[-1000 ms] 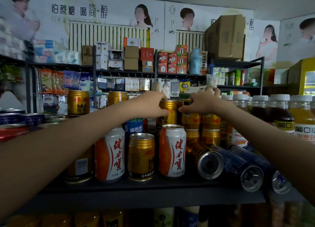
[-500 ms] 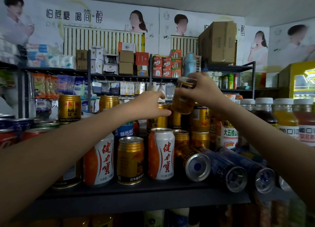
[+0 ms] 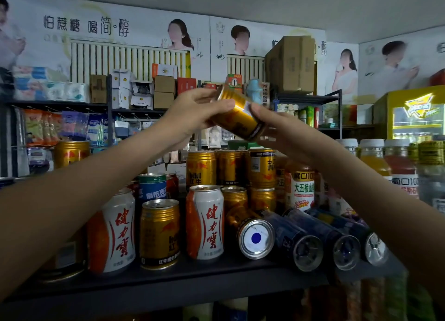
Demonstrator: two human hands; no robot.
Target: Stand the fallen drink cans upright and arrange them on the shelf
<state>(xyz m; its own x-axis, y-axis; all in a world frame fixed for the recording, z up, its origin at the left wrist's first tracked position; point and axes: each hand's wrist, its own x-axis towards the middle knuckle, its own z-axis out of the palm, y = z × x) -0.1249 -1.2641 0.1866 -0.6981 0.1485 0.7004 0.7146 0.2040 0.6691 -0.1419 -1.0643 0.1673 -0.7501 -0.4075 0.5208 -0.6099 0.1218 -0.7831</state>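
A gold drink can [image 3: 237, 114] is held tilted in the air above the stacked cans. My left hand [image 3: 192, 114] grips its upper end and my right hand [image 3: 277, 128] holds its lower end. On the dark shelf [image 3: 183, 276] stand upright gold cans [image 3: 160, 234] and white-and-orange cans [image 3: 206, 222]. A gold can [image 3: 250, 234] lies on its side with its base toward me. To its right, three dark blue cans [image 3: 301, 241] also lie on their sides.
Gold cans [image 3: 231, 167] are stacked two high behind the front row. Capped juice bottles [image 3: 375, 161] stand at the right. A blue-green can [image 3: 153, 188] stands behind the front row. Farther shelves hold boxes and packets.
My right hand lifted a gold can off the stack. My left hand left the stacked cans and took hold of the lifted can too, which now sits higher and tilted.
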